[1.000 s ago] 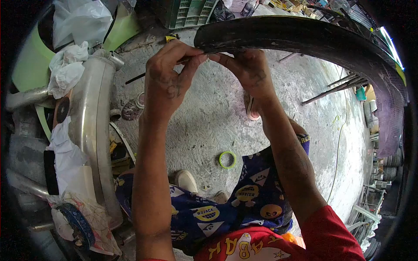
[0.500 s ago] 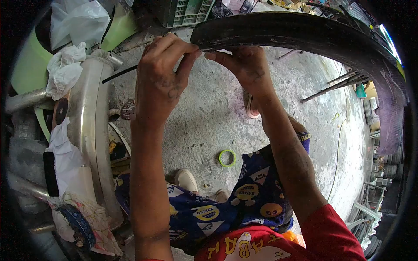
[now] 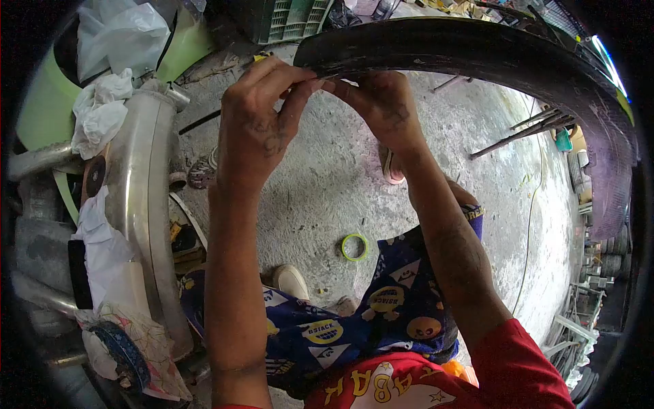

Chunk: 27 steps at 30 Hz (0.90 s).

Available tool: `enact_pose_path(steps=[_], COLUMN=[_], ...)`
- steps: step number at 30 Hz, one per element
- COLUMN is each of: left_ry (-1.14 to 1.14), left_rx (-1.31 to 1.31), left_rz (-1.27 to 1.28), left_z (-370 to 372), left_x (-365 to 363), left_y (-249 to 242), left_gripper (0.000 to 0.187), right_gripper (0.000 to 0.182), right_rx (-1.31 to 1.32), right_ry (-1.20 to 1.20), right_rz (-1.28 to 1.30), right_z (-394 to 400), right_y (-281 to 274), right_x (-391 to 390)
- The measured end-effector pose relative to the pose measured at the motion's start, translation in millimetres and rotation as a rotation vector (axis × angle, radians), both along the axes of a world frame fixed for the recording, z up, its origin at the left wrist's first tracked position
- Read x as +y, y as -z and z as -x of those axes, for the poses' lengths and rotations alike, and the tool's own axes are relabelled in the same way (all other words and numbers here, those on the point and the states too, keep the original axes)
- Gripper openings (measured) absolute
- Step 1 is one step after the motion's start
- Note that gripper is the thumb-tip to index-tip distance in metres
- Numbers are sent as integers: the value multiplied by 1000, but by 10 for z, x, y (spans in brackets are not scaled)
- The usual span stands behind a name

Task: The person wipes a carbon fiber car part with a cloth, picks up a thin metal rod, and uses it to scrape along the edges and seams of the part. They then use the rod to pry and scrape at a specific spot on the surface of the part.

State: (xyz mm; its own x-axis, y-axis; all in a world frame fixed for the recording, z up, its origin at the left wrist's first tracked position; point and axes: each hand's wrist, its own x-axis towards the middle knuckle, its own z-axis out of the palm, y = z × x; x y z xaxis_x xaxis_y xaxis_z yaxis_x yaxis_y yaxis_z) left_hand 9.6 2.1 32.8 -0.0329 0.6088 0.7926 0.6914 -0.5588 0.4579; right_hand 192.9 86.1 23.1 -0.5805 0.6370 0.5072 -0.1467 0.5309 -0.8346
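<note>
A long, curved black panel (image 3: pixel 436 48), scuffed and shaped like a fender flare, arches across the top of the head view and down the right side. My left hand (image 3: pixel 262 116) is closed in a pinch at its left end. A thin black strip (image 3: pixel 199 122) sticks out behind that hand towards the lower left, in line with the pinching fingertips. Under the panel's lower edge, my right hand (image 3: pixel 385 109) grips it, some fingers hidden behind. The two thumbs nearly meet. What lies between the fingertips is too small to make out.
On the left lie a metal muffler (image 3: pixel 129 184), white plastic bags (image 3: pixel 122 37) and a pale green panel (image 3: pixel 41 109). A green tape roll (image 3: pixel 354 247) rests on the concrete floor (image 3: pixel 313 198). A green crate (image 3: pixel 293 20) stands at the top; stand legs (image 3: pixel 521 136) are right.
My left hand has moved slightly right, closer to my right thumb. The thin strip's free end has shifted right with it. The black panel has slid slightly left.
</note>
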Motion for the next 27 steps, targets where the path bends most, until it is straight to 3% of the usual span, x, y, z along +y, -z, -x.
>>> enact_pose_path(steps=[6, 11, 13, 16, 22, 27], left_ry=[41, 68, 86, 74, 74, 54], left_rx=[-127, -106, -121, -114, -96, -111], left_rz=[113, 10, 13, -13, -35, -30], left_z=[-50, -126, -153, -196, -276, -313], left_x=[-58, -14, -1, 21, -5, -4], left_y=[-52, -68, -78, -73, -116, -116], left_gripper=[13, 12, 12, 12, 12, 12], right_gripper=[25, 25, 23, 28, 25, 21], right_rx=[-88, 26, -162, -14, -115, -27], right_ry=[74, 106, 170, 103, 160, 143], right_rz=[95, 140, 162, 101, 64, 97], right_z=[-57, -70, -107, -83, -109, -74], right_y=[-54, -55, -59, 7, 49, -28], right_x=[-62, -134, -101, -71, -9, -103])
